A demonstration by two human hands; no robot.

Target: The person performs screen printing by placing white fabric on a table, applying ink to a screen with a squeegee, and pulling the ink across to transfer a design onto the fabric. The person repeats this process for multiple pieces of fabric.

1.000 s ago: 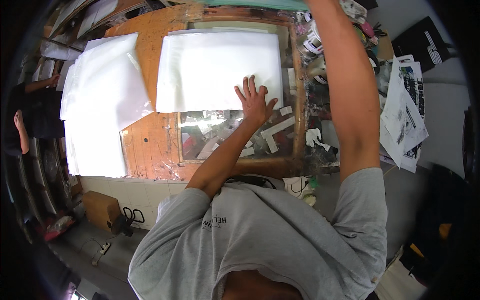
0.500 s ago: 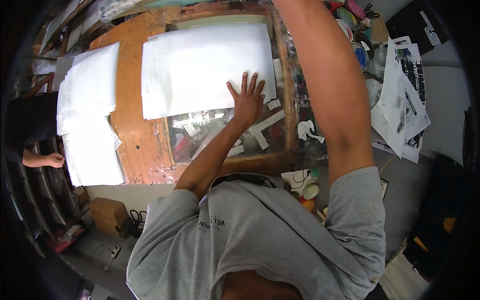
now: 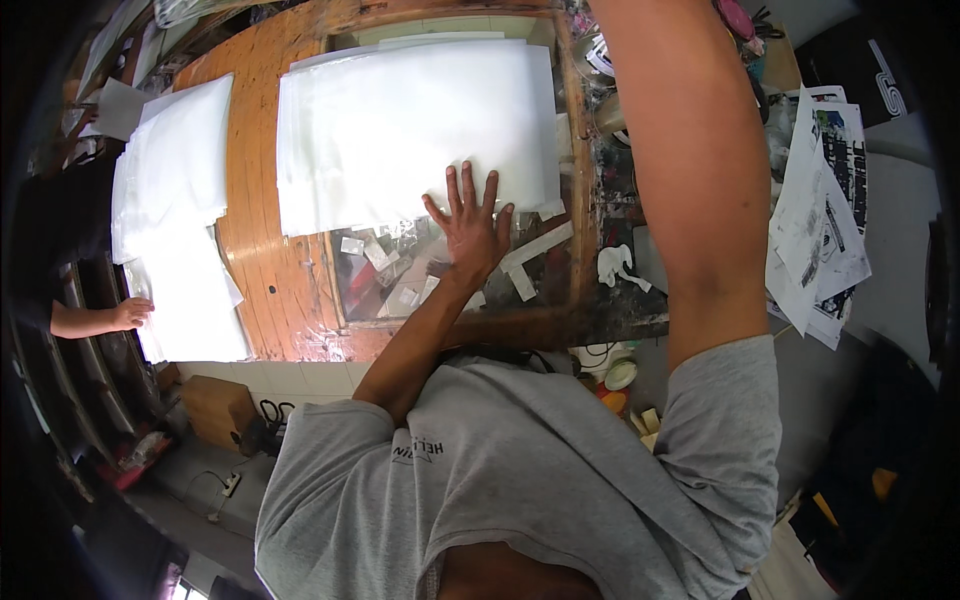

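Note:
My left hand (image 3: 470, 225) lies flat with fingers spread on the near edge of a stack of white, translucent sheets (image 3: 400, 130). Its palm reaches past that edge, over a glass panel (image 3: 375, 285) set in a wooden frame. My right arm (image 3: 695, 150) stretches up and out through the top of the picture, so the right hand is hidden from sight. At the stack's far side, one sheet sticks out beyond the others.
More white sheets (image 3: 190, 280) lie at the left of the wooden table (image 3: 265, 230). Another person's hand (image 3: 132, 313) touches their outer edge. Printed papers (image 3: 820, 220) hang at the right, past a crumpled white tissue (image 3: 618, 266). A wooden box (image 3: 218, 412) stands below.
My left hand has shifted slightly left and nearer along the stack's edge. My right arm has moved a little right. The other person's hand has come onto the left sheets.

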